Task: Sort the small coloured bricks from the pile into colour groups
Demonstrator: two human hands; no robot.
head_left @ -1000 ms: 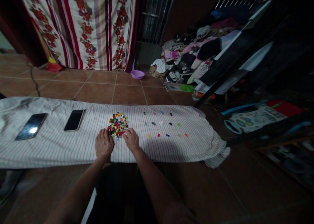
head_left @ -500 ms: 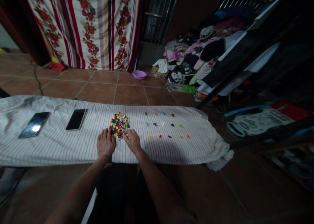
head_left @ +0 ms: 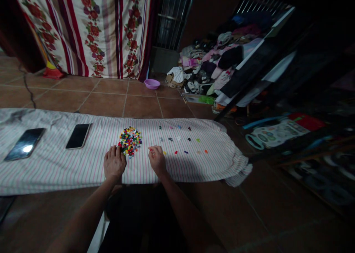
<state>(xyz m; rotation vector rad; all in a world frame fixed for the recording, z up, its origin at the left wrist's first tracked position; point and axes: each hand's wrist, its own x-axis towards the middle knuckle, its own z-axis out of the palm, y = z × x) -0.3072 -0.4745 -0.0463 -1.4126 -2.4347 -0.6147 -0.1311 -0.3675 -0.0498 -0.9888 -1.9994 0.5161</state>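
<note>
Head view: right hand (head_left: 157, 159) is pinching its grip closed, any contents too tiny to make out, partly hiding a yellow piece (head_left: 165, 152), now sitting clear of the round multicoloured heap (head_left: 129, 140). Left hand (head_left: 114, 162) is lying flat, grip open, at the heap's edge on striped cloth (head_left: 83, 168).

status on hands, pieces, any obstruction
Left hand flat at edge of multicolored piece pile. Right hand curled right of pile, grip unclear. No obstruction seen.

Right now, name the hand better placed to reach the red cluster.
Most likely the right hand: it is beside the yellow pieces, nearer the red cluster, while the left hand lies by the multicoloured pile, farther away.
</note>
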